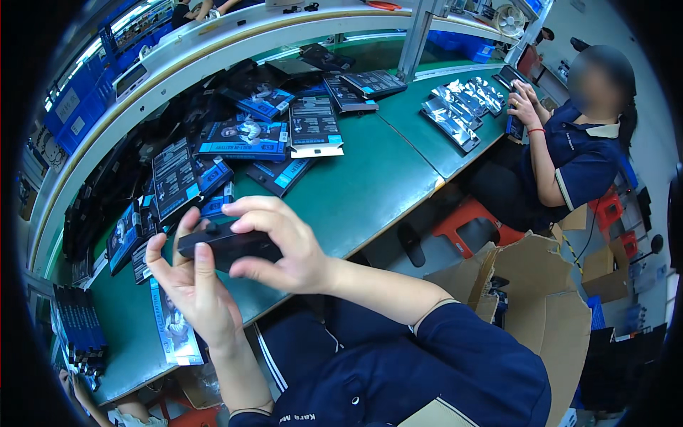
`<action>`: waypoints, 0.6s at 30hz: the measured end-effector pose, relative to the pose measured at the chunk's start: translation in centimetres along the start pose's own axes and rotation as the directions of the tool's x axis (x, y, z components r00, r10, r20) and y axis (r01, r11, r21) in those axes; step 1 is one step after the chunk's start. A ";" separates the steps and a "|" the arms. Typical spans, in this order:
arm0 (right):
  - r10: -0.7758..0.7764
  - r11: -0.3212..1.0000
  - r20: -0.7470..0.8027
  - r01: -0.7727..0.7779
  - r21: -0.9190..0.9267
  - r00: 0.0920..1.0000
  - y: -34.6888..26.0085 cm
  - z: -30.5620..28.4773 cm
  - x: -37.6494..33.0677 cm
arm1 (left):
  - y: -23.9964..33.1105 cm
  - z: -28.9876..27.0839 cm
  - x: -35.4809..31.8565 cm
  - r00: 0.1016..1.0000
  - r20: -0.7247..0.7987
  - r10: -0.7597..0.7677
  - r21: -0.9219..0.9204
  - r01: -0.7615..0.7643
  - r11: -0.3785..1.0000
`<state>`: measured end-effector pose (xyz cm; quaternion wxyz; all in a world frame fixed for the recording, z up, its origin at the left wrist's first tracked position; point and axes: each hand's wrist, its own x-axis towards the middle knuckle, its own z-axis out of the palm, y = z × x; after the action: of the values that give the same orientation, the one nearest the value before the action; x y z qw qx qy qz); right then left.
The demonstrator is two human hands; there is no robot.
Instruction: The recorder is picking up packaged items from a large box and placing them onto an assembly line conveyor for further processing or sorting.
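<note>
So the black device was up in the air over the near edge of the green bench, between both hands. The left hand had it in a narrow pinch at its left end, thumb on the near side and fingers behind. The right hand was curled loosely around the other end, thumb and fingers well apart; whether those fingertips actually pressed on it was impossible to tell.

For handling it well, the left pinch probably mattered most: firm enough to stop the piece twisting, not so hard that it squirted out. The right hand looked best used as a light steadying touch, with fingertips on the edges rather than across the broad face. Turning it slowly seemed wise, since a smooth-looking casing could slip.

Keeping it over the bench also seemed smarter than drifting past the edge. The printed boxes were piled beyond the hands, and one flat box lay just beside the left wrist, so elbows and wrists needed some care there.
</note>
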<state>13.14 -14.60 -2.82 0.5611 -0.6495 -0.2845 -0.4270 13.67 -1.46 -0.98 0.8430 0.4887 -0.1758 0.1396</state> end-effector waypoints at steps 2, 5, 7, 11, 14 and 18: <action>0.104 0.992 0.082 -0.109 0.058 0.991 0.6 -1.0 0.6 | -0.3 -1.1 0.2 0.995 0.089 0.039 0.056 -0.044 0.997; 0.484 0.767 0.000 -0.424 0.481 0.875 -1.4 1.2 0.7 | -0.1 -1.6 0.0 0.999 0.020 0.041 0.061 -0.042 0.997; 0.472 0.771 -0.072 -0.372 0.517 0.879 -1.7 2.1 0.9 | -0.1 -1.2 -0.1 0.988 -0.053 0.142 0.136 -0.134 0.982; 0.329 0.876 -0.038 -0.290 0.386 0.943 -0.9 0.5 0.0 | -0.9 -0.9 0.0 0.965 0.098 0.242 0.127 -0.254 0.959; 0.092 0.958 0.016 -0.093 0.272 0.996 1.0 0.5 -1.4 | -0.9 -1.7 -0.4 0.949 0.158 0.271 0.054 -0.283 0.958; 0.345 0.833 0.021 -0.317 0.453 0.938 0.9 1.2 -1.3 | -1.5 -5.0 0.4 0.919 0.391 0.047 0.040 -0.067 0.997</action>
<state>13.58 -13.52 -4.36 0.7698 -0.5278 -0.2412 -0.2659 15.45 2.24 -4.29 0.7737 0.5233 -0.3504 0.0687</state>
